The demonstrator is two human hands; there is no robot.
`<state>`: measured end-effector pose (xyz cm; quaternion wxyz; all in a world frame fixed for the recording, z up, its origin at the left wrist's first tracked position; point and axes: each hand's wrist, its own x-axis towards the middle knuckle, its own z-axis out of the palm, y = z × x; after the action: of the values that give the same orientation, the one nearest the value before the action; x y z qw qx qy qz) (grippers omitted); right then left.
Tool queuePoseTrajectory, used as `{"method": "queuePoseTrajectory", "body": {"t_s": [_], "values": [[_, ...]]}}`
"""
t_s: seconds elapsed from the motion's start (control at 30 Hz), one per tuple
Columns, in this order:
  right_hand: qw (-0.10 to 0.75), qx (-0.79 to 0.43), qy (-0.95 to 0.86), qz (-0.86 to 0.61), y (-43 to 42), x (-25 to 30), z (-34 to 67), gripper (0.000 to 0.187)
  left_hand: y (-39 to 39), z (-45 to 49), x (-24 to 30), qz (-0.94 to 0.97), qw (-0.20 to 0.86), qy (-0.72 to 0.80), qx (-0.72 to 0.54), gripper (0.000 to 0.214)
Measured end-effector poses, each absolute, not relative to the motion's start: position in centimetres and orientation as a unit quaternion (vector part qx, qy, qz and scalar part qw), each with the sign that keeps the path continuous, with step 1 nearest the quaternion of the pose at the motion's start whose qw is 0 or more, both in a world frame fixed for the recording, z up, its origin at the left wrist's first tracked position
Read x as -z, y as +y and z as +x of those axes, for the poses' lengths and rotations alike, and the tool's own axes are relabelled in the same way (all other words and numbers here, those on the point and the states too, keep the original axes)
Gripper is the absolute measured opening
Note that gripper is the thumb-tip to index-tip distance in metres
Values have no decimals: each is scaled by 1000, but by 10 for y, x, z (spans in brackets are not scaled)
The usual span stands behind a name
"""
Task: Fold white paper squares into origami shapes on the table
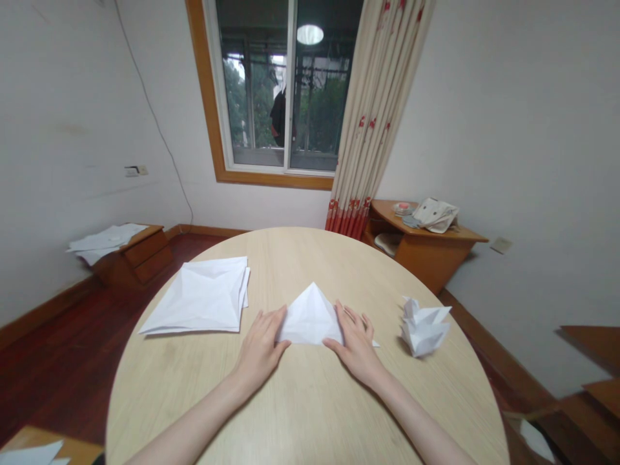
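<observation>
A white sheet folded into a triangle (310, 316) lies flat on the round wooden table (300, 400), its tip pointing away from me. My left hand (261, 345) lies flat with fingers stretched onto the triangle's left corner. My right hand (356, 342) lies flat with fingers stretched onto its right corner. Neither hand grips anything; both press the paper down.
A stack of creased white sheets (201, 296) lies on the table to the left. A finished folded paper figure (423, 328) stands to the right. Low wooden cabinets (138, 258) (426, 248) stand by the walls, beside a window and curtain (378, 116).
</observation>
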<state>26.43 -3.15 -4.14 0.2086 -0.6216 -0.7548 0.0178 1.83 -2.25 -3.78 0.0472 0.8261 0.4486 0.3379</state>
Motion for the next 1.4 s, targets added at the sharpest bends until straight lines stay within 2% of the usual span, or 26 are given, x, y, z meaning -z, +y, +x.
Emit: {"method": "queuePoseTrajectory", "body": {"t_s": [0.17,0.37,0.67,0.87,1.17,1.4], "values": [[248,-4,-747,-616,-32,38,263,84,-23,19,36,823,42,444,-353,67],[308,8,-753,-581,-33,36,265,83,-26,21,30,815,21,444,-372,72],[374,17,-741,-557,-38,27,267,56,-30,22,23,796,33,438,-416,74],[412,30,-728,-547,-44,16,269,47,-35,23,18,793,33,423,-437,68],[438,30,-719,-538,-51,0,272,40,-43,22,10,782,117,411,-454,43],[444,9,-715,-540,-57,-9,272,38,-40,18,12,737,227,441,-459,40]]}}
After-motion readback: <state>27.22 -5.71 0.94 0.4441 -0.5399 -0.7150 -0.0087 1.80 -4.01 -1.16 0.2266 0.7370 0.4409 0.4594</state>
